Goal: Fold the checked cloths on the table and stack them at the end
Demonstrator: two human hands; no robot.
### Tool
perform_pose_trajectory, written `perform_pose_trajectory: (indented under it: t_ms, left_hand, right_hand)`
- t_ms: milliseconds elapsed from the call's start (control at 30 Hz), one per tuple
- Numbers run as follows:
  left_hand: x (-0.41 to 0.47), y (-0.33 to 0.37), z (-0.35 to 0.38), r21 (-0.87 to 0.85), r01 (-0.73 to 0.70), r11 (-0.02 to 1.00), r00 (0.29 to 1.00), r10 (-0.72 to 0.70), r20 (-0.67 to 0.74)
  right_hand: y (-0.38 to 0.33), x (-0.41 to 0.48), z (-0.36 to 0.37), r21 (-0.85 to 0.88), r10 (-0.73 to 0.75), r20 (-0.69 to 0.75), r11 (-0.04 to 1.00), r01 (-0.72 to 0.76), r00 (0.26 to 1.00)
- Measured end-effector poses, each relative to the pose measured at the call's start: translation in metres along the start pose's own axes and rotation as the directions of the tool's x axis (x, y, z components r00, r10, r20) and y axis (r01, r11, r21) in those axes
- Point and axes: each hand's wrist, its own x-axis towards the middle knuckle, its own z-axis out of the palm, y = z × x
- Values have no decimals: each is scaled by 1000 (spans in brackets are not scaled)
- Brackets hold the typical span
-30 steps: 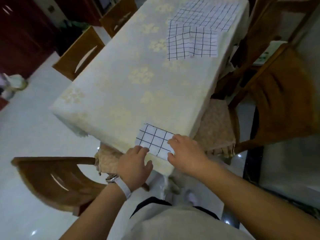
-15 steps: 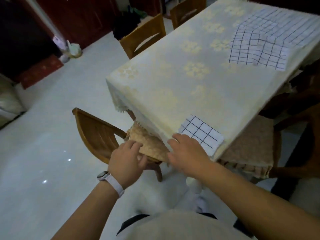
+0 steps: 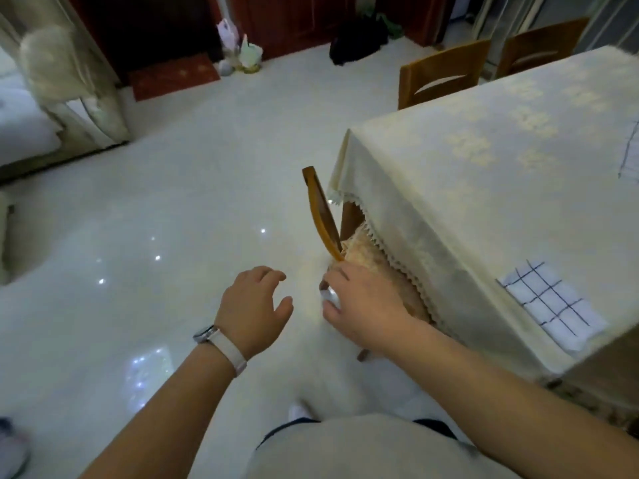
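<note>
left hand [image 3: 254, 305]: hanging out over the glossy white tiled floor [image 3: 155, 209], fingers loosely bent and spread, nothing in it. It's well away from the table, so I'd guess it's just along for the ride while the body turns.

right hand [image 3: 363, 302]: down by the foot of the brown wooden chair back [image 3: 320, 209] and its tan woven seat cushion [image 3: 377, 261]. The fingers are curled downward, but honestly can't tell if they've got hold of the chair or are only brushing it. There's a blurry pale glint right at the fingertips.

why there: my read is the chair's being handled or nudged, or the person's heading round the table. Neither hand is on any cloth.

folded white cloth with dark grid lines [image 3: 549, 305]: lying flat as a small rectangle on the cream flower-patterned tablecloth [image 3: 484, 202], close to the table's near corner, just in from the overhang. Looks parked there as a finished piece.

its long axis: runs upper-left to lower-right in the view, roughly in line with the table edge on the chair side.

second checked cloth [image 3: 631, 150]: only a sliver shows at the right border, farther up the table and well apart from the folded one. Can't say whether it's folded.

progress guess: one done, at least one to go, stacking not yet started.
</note>
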Motion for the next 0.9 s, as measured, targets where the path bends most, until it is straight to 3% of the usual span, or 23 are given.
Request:
perform_pose_trajectory:
  t_ms: [300,533,900]
  left_hand:
    - [-25,-124,-34,-53,185,981,977,-190,-93]
    - [-17,-164,-38,-87,318,944,945,-323,-55]
    - [111,-211,-64,1,402,916,915,-402,28]
  right_hand:
    - [-91,75,10,-94,-155,72,982,161,985]
    - [-108,142,23,-85,-189,140,976,202,972]
    - [-104,295,28,-20,-242,229,967,253,943]
